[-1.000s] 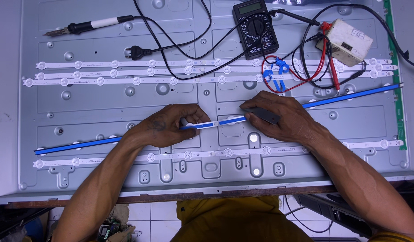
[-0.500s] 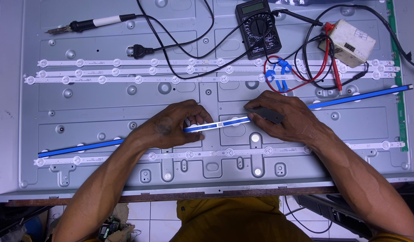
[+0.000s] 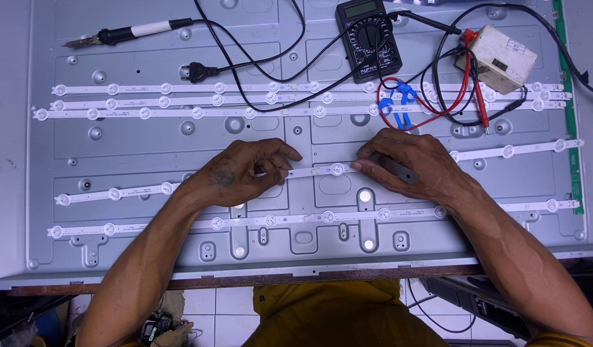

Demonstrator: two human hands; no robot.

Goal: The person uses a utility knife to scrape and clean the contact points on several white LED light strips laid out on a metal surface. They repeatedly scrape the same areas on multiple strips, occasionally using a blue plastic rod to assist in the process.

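Item: LED strip (image 3: 322, 170), middle row of the metal panel (image 3: 155, 144). We are pressing it down with both hands. The left hand (image 3: 242, 173) is lying curled over the strip, fingertips pinching its edge left of centre. The right hand (image 3: 409, 167) is lying flat on it and is also closed around a dark tool (image 3: 394, 168), tip pointing left along the strip.

Change: a second ago a blue film was running the whole length of this strip; now we are seeing bare white strip with its round lenses, and the blue is gone. Our hands are staying at the same spots.

Also on the panel: three strips above, one below, multimeter (image 3: 368, 38), soldering iron (image 3: 126, 32), white box (image 3: 499, 58), blue clips (image 3: 396, 101).
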